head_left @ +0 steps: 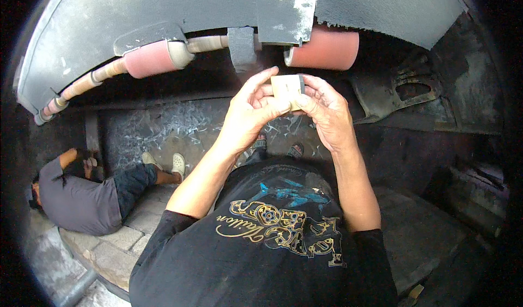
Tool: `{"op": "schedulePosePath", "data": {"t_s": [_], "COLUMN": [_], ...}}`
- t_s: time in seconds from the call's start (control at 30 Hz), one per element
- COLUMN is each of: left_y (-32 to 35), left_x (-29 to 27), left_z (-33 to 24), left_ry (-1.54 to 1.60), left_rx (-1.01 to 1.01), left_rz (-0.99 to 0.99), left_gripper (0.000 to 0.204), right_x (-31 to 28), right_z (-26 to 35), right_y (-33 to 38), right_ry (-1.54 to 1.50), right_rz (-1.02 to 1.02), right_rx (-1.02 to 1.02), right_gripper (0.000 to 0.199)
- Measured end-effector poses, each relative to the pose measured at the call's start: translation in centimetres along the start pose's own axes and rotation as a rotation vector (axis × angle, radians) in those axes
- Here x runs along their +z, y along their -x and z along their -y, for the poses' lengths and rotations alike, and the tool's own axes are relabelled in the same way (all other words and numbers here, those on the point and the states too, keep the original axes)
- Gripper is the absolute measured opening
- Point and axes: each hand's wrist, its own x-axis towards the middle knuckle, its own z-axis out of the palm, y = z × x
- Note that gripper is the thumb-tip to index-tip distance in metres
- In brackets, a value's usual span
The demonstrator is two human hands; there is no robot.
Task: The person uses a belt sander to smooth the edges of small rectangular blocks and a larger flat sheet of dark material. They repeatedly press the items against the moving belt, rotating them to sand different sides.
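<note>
A co-worker (81,198) in a dark grey shirt is sitting or crouching at the far left, with pale clogs (178,164) resting near whitish scraps on the dark floor (122,149). Above, a long shaft (111,69) is running under a grey cover (218,7) and carrying a pinkish drum (150,59). Next along, a grey bracket (242,48) is hanging below the cover. In the middle, the person's left hand (251,105) is pinching a small pale block (284,89), its thumb pressing the front face while the other fingers are curling around the left side. The block is showing a dark strip along its right edge. There the right hand (328,110) is pinching it too, thumb lying on the front and fingers bending behind. A red drum (327,50) is sitting just above the block, apart from it. Farther right, a dark metal piece (381,97) is showing an oval hole.
</note>
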Motion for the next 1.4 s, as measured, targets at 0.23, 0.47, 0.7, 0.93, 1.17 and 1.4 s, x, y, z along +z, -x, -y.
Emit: {"op": "schedulePosePath", "data": {"t_s": [0.23,0.47,0.7,0.93,1.17,1.4], "left_y": [-1.8,-0.9,0.3,0.1,-2.0,-0.7], "left_x": [0.4,1.0,1.1,0.7,0.5,1.5], "left_z": [-0.2,-0.6,-1.2,-0.4,-0.4,-0.6], "left_ry": [0.052,-0.031,-0.062,0.001,0.071,-0.012], "left_rx": [-0.001,0.105,0.188,-0.013,-0.045,0.088], "left_rz": [-0.070,-0.055,0.038,-0.025,-0.053,-0.062], "left_gripper": [0.054,0.060,0.076,0.066,0.056,0.065], "right_x": [-0.8,0.0,0.6,0.3,-0.4,-0.1], "right_z": [0.2,1.0,1.9,0.5,0.9,1.3], "right_y": [-1.8,-1.1,1.0,0.5,-2.1,-0.5], "right_ry": [0.124,0.101,-0.057,-0.001,0.171,0.069], "right_rz": [0.009,-0.055,0.015,-0.024,-0.017,-0.041], "right_rx": [0.049,-0.071,-0.106,0.060,0.126,-0.035], "right_gripper": [0.038,0.045,0.049,0.044,0.038,0.043]}}
